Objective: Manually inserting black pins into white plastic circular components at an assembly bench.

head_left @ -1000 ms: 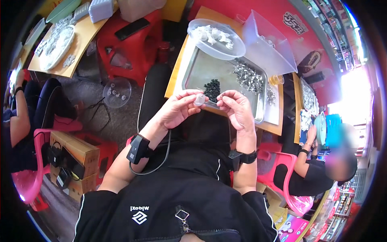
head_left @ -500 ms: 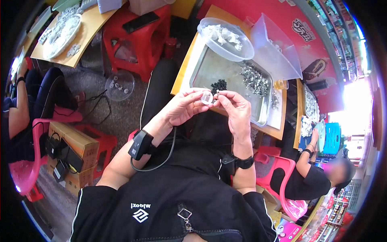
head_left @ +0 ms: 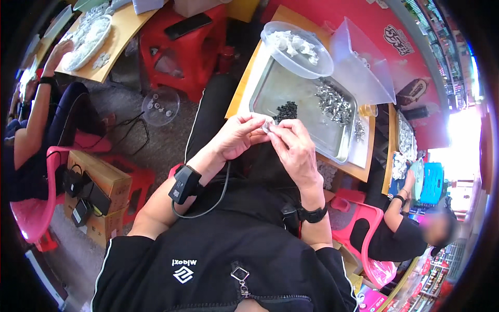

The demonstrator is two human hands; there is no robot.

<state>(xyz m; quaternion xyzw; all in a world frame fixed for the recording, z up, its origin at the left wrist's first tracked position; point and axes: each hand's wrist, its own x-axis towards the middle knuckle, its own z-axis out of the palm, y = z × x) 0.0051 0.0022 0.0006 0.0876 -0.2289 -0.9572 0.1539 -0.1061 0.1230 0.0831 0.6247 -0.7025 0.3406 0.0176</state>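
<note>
Fine fingertip work at a small whitish part (head_left: 267, 125) — prob. mid-step, seating or adjusting smth. tiny on it, judging by the two-handed pinch. Held up in the air, in view right by the near edge of the steel tray (head_left: 275, 86), w/ a pile of small black pieces (head_left: 286, 111) just beyond.

Left hand (head_left: 236, 138): pinching the part betw. thumb and fingers, from its left side. Right hand (head_left: 295, 151): thumb and fingertips drawn together at the part's right side, touching or nearly so; can't tell re: grip on the part itself or on some tiny extra piece — too small, too hidden.

Called for next, by the look of it: steady support from the left, plus a light, well-aimed press or turn from the right, then a quick check of fit before letting go. Poss. risk: a slip out of so narrow a pinch.

As for looks: pale, whitish, maybe translucent, half lost behind the fingers; exact shape impossible to make out. Close in colour to the white parts (head_left: 292, 46) in the round clear bowl (head_left: 306, 70) at the tray's far end. Also in the tray, right of the black pile: shiny metal pieces (head_left: 334, 102).
</note>
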